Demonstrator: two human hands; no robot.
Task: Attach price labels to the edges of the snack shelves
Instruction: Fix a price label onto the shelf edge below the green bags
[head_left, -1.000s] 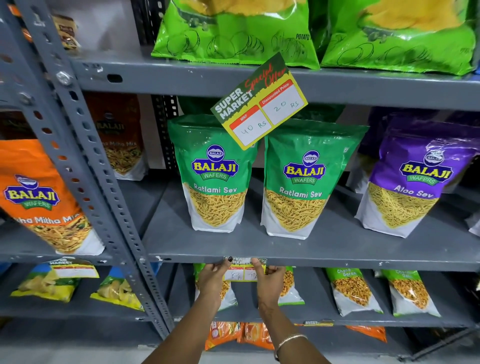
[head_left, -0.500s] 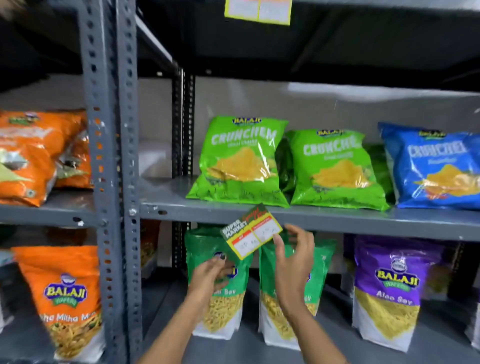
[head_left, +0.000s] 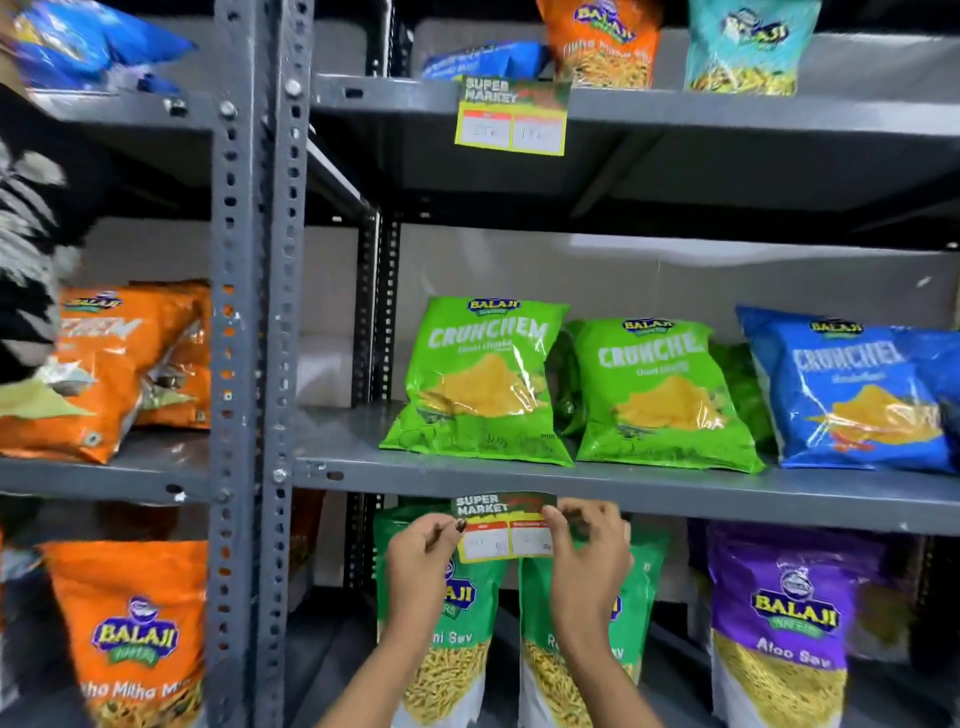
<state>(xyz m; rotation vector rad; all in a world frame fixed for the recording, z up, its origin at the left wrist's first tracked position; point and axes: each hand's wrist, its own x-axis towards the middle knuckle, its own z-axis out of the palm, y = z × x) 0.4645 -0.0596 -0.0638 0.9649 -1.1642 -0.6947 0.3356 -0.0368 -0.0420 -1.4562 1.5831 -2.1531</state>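
I am pinching a label between my left hand and right hand against the shelf edge, where uneven pressure could be leaving it crooked or peeling.

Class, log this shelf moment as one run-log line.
step: fixing label | left hand: holds price label | right hand: holds it | place: shelf edge under green Crunchem bags

Evenly lit, shadowed under shelves; glare on bags, blurred left edge.
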